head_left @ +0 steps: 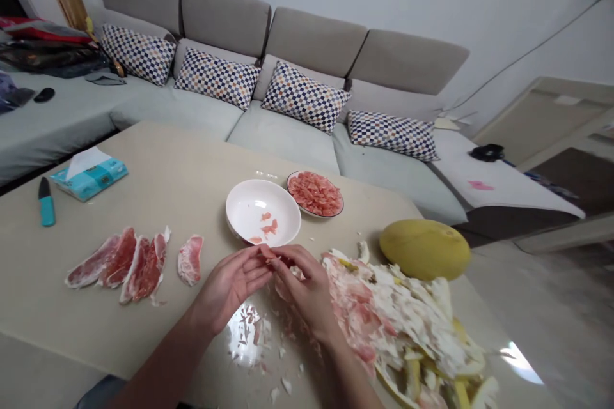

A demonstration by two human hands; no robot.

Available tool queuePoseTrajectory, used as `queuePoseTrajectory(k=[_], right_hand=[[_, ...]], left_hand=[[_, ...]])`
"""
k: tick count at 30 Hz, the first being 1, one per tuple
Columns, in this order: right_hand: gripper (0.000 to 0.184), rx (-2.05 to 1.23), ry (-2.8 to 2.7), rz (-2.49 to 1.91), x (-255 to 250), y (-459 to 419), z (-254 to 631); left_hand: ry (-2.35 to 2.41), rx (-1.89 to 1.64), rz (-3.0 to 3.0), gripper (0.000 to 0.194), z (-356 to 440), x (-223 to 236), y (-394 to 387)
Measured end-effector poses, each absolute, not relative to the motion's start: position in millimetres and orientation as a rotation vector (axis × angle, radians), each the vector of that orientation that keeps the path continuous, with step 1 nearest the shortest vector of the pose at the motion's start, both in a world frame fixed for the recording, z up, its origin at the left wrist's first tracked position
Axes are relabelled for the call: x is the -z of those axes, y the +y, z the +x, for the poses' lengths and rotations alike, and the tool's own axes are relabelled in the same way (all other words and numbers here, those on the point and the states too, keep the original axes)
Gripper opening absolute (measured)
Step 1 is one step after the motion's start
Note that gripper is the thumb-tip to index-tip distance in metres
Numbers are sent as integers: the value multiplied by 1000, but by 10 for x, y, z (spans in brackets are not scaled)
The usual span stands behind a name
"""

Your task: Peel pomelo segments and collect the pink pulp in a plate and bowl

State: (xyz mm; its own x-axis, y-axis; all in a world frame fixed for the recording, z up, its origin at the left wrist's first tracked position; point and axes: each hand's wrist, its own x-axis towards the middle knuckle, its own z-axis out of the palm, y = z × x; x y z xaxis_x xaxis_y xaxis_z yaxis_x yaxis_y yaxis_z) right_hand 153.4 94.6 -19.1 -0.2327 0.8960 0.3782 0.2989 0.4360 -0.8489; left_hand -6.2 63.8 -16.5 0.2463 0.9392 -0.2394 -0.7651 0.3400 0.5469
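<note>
Pomelo pulp shred [267, 254] | fingers [288, 257] of left hand [229, 287], right hand [307, 291] pinching narrow | white ceramic bowl [249, 204] beyond

You have one white bowl [252, 204]; left of it, five peeled pomelo segments [135, 265], one knife [47, 202], one tissue pack [89, 174]; right of it, one plate [314, 172] of pulp, one whole pomelo [425, 249].

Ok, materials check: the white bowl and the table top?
The white bowl looks like glazed ceramic: smooth, glossy inner wall. The table top is beige and hard-looking, with a bright glare patch, so polished stone or a glossy laminate; the look can't settle which.
</note>
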Motion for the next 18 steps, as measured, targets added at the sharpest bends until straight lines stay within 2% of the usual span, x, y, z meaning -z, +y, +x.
queuePoseTrajectory(k=[4, 6, 10, 14, 18], right_hand=[[18, -1115, -1575, -1086, 185, 900, 1555], [20, -1202, -1554, -1108, 187, 882, 1553], [21, -1144, -1656, -1124, 164, 852, 1539], [17, -1048, -1729, -1131, 137, 844, 1551], [15, -1108, -1678, -1107, 146, 848, 1578]], left_hand=[[702, -1166, 503, 36, -38, 166, 611], [777, -1182, 629, 34, -27, 180, 604], [966, -1241, 871, 19, -8, 219, 628], [1101, -1251, 970, 20, 17, 244, 646], [1130, -1226, 992, 16, 33, 264, 635]])
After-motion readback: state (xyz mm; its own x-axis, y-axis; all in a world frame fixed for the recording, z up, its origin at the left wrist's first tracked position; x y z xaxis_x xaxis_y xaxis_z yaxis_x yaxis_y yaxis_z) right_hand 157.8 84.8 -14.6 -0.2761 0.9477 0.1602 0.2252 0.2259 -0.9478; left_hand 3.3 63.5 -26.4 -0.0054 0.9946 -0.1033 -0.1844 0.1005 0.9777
